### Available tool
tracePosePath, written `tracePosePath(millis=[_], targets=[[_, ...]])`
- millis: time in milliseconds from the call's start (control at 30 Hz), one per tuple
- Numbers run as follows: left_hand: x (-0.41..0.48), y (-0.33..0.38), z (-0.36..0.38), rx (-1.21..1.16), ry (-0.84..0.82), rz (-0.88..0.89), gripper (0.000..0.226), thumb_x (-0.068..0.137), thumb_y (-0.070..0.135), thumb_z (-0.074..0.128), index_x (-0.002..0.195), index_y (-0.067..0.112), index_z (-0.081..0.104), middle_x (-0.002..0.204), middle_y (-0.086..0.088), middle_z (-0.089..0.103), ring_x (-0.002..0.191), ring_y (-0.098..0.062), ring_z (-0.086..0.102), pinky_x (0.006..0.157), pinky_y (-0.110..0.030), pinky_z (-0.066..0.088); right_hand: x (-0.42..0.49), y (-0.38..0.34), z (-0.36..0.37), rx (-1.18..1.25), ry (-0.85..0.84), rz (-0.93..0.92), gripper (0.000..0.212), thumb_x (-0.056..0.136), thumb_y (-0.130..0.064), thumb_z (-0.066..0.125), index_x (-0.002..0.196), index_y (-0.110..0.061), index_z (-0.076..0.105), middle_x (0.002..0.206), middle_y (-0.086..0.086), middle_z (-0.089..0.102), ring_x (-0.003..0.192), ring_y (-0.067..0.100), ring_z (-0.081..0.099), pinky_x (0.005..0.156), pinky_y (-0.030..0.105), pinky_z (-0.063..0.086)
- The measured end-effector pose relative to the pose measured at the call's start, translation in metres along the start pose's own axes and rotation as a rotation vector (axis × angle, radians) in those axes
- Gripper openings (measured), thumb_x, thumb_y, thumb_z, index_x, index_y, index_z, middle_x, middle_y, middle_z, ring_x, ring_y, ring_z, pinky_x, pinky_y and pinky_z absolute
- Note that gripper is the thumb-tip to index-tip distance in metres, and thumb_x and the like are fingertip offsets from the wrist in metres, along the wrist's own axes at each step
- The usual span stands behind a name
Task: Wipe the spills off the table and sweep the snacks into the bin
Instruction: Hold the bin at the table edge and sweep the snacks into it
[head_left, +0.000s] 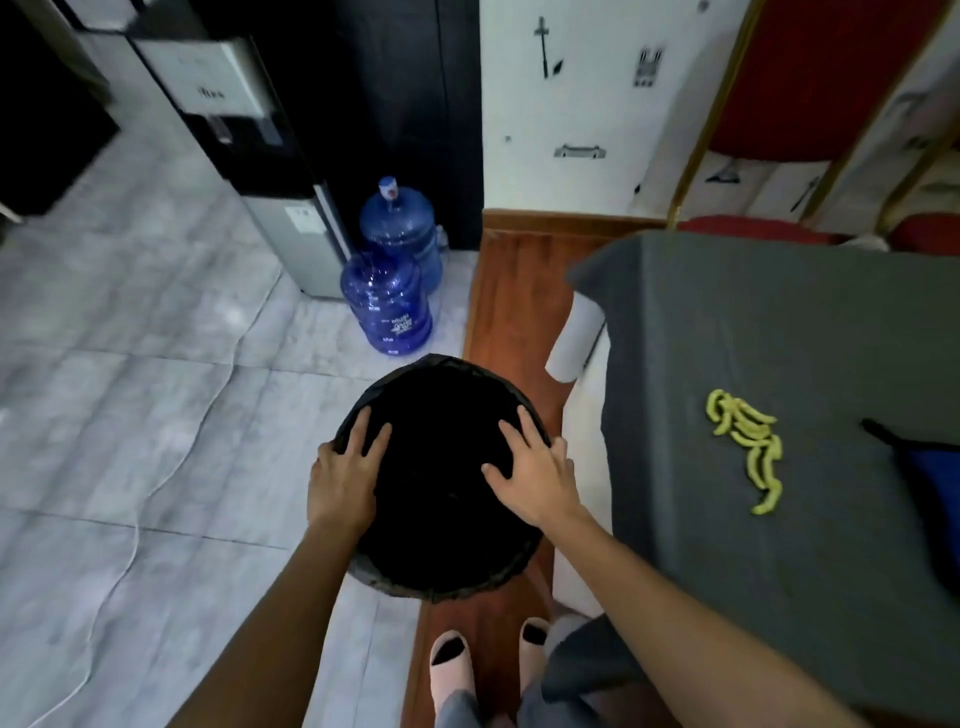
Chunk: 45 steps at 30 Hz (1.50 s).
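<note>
Both arms reached forward and down, side by side. The left hand (343, 475) and right hand (537, 467) lay palm-down and level, hands apart, fingers spread and nearly straight.

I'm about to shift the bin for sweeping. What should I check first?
1. Left hand and right hand on bin rim: ok.
2. Bin under table edge: not ok, it stands beside it.
3. Snacks gathered on table: ok.
4. Room inside bin: cannot tell, too dark.
5. Spills wiped: cannot tell.
</note>
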<state>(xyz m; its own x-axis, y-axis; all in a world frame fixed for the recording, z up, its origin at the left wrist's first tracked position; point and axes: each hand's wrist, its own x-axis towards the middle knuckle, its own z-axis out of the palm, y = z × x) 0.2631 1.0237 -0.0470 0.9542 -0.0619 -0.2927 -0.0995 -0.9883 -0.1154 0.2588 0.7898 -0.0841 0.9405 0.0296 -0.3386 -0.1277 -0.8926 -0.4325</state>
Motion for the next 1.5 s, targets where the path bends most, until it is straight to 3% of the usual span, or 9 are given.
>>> tracePosePath(millis=[233, 333, 633, 767, 900, 1067, 1167, 1267, 1500], targets=[[-0.03, 0.011, -0.068, 0.041, 0.049, 0.082, 0.067, 0.09, 0.009, 0.053, 0.145, 0.033, 0.024, 0.159, 0.001, -0.003, 0.107, -0.035, 0.043, 0.085, -0.04, 0.05, -0.039, 0.002, -0.046, 0.108, 0.025, 0.04, 0.069, 0.09, -0.051, 0.048, 0.15, -0.028, 0.022, 0.16, -0.011, 0.005, 0.128, 0.044, 0.032, 0.102, 0.047, 0.036], [-0.032, 0.022, -0.082, 0.083, 0.05, 0.107, 0.072, 0.09, 0.006, 0.052, 0.147, 0.036, 0.02, 0.159, 0.002, -0.005, 0.11, -0.033, 0.042, 0.085, -0.037, 0.05, -0.049, 0.007, -0.052, 0.142, 0.061, 0.065, 0.068, 0.09, -0.05, 0.048, 0.15, -0.025, 0.025, 0.161, -0.001, 0.008, 0.134, 0.042, 0.031, 0.112, 0.046, 0.023], [-0.024, 0.051, -0.119, 0.213, 0.154, 0.141, 0.074, 0.091, 0.005, 0.05, 0.149, 0.034, 0.014, 0.16, 0.005, -0.007, 0.114, -0.031, 0.044, 0.088, -0.031, 0.043, -0.072, 0.018, -0.047, 0.349, 0.098, 0.179, 0.071, 0.089, -0.049, 0.053, 0.15, -0.026, 0.026, 0.161, 0.003, 0.004, 0.141, 0.039, 0.021, 0.115, 0.047, 0.023], [-0.022, 0.056, -0.136, 0.241, 0.176, 0.188, 0.066, 0.095, 0.009, 0.046, 0.148, 0.036, 0.018, 0.16, 0.005, -0.004, 0.119, -0.034, 0.041, 0.089, -0.033, 0.042, -0.08, 0.02, -0.049, 0.525, 0.144, 0.194, 0.071, 0.088, -0.044, 0.059, 0.149, -0.021, 0.031, 0.159, 0.006, 0.014, 0.142, 0.03, 0.026, 0.115, 0.042, 0.026], [-0.019, 0.07, -0.155, 0.249, 0.178, 0.213, 0.059, 0.097, 0.01, 0.043, 0.146, 0.037, 0.024, 0.16, 0.004, -0.001, 0.124, -0.037, 0.036, 0.089, -0.034, 0.041, -0.087, 0.028, -0.069, 0.626, 0.223, 0.169, 0.061, 0.089, -0.031, 0.062, 0.144, -0.015, 0.04, 0.148, 0.007, 0.04, 0.136, 0.025, 0.037, 0.112, 0.032, 0.029], [-0.02, 0.092, -0.161, 0.268, 0.176, 0.21, 0.051, 0.096, 0.011, 0.046, 0.141, 0.033, 0.036, 0.16, 0.001, 0.005, 0.125, -0.038, 0.032, 0.083, -0.035, 0.044, -0.097, 0.059, -0.109, 0.467, 0.355, 0.123, 0.049, 0.092, -0.02, 0.059, 0.138, -0.009, 0.048, 0.139, 0.01, 0.05, 0.129, 0.024, 0.044, 0.105, 0.023, 0.028], [-0.015, 0.101, -0.159, 0.249, 0.155, 0.202, 0.048, 0.098, 0.012, 0.041, 0.141, 0.034, 0.037, 0.16, 0.002, 0.005, 0.128, -0.04, 0.028, 0.087, -0.038, 0.044, -0.107, 0.094, -0.13, 0.303, 0.416, 0.178, 0.045, 0.091, -0.017, 0.056, 0.135, -0.008, 0.052, 0.137, 0.013, 0.051, 0.129, 0.027, 0.043, 0.108, 0.03, 0.029], [-0.007, 0.101, -0.154, 0.196, 0.13, 0.184, 0.046, 0.099, 0.014, 0.039, 0.141, 0.035, 0.038, 0.16, 0.003, 0.004, 0.131, -0.041, 0.025, 0.091, -0.04, 0.042, -0.119, 0.135, -0.148, 0.141, 0.483, 0.32, 0.044, 0.09, -0.022, 0.055, 0.134, -0.013, 0.053, 0.138, 0.012, 0.049, 0.129, 0.031, 0.041, 0.105, 0.038, 0.034], [0.01, 0.1, -0.144, 0.015, 0.106, 0.161, 0.051, 0.095, 0.008, 0.038, 0.135, 0.039, 0.045, 0.158, 0.008, 0.014, 0.125, -0.044, 0.031, 0.086, -0.045, 0.043, -0.151, 0.231, -0.184, -0.07, 0.481, 0.746, 0.063, 0.088, -0.036, 0.057, 0.145, -0.023, 0.034, 0.157, 0.015, 0.017, 0.144, 0.037, 0.008, 0.114, 0.055, 0.013]])
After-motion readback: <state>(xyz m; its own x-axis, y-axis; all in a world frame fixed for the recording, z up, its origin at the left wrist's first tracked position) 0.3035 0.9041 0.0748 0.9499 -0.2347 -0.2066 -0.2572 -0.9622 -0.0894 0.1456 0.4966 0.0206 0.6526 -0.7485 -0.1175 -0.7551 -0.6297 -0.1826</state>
